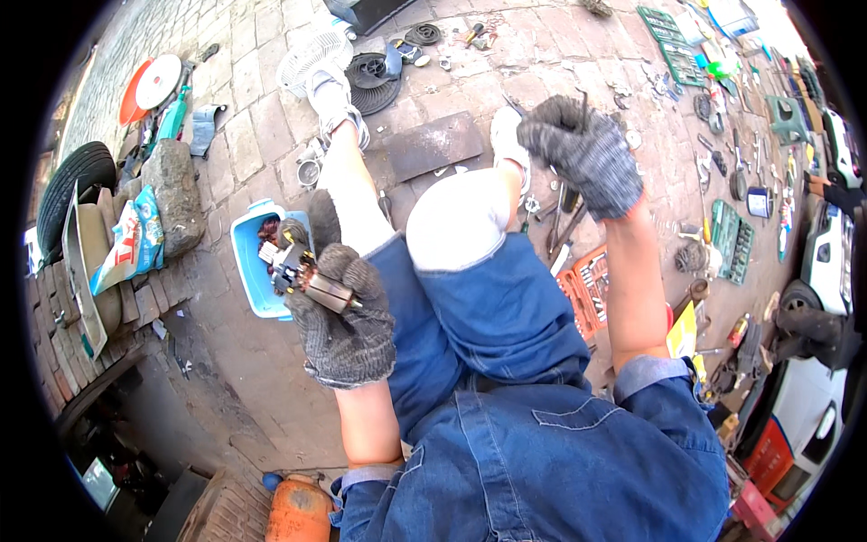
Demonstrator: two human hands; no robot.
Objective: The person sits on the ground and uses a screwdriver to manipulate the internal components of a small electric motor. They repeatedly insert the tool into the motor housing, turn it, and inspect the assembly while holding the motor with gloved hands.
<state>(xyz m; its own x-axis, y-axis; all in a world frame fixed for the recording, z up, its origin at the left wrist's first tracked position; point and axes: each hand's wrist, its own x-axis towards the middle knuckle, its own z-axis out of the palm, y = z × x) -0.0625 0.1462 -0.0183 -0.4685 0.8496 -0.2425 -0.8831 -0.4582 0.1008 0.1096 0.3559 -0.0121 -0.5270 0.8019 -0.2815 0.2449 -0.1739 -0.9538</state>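
My left hand (348, 325), in a grey knit glove, is closed around a small electric motor part (327, 291) with a silvery cylindrical body and metal pieces at its far end. It is held above the right side of a light blue plastic basin (242, 262), which has copper-coloured pieces (268, 230) in it. My right hand (587, 158), gloved in grey too, is raised ahead on the right with its fingers curled in. A thin dark rod (584, 101) sticks up from that fist; the rest of it is hidden. The two hands are well apart.
Below my right hand lie hand tools (562, 226) and an orange socket set case (587, 287). Ahead are a flat metal plate (438, 144) and fan parts (370, 81). A stone block (174, 194) and a tire (77, 185) stand left; green tool cases (730, 239) lie right.
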